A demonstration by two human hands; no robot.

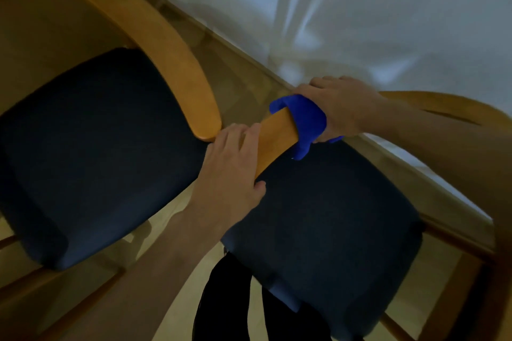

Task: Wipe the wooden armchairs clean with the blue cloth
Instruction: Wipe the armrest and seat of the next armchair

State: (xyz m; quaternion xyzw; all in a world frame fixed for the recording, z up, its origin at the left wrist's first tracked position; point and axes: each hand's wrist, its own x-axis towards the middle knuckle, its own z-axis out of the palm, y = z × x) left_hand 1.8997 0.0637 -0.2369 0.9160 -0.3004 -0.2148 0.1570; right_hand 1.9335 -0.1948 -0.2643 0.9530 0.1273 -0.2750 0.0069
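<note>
left hand flat on armrest | right hand wraps blue cloth round it

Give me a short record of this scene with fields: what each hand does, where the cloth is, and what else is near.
right hand: the right hand grips the blue cloth wrapped around the armrest of the right armchair
left hand: the left hand rests on the front end of the same armrest, fingers relaxed
cloth: folded over the top of the armrest, one end hanging down toward the seat
left armchair: its armrest and dark seat are untouched by either hand
background: white curtain behind the chairs
</note>
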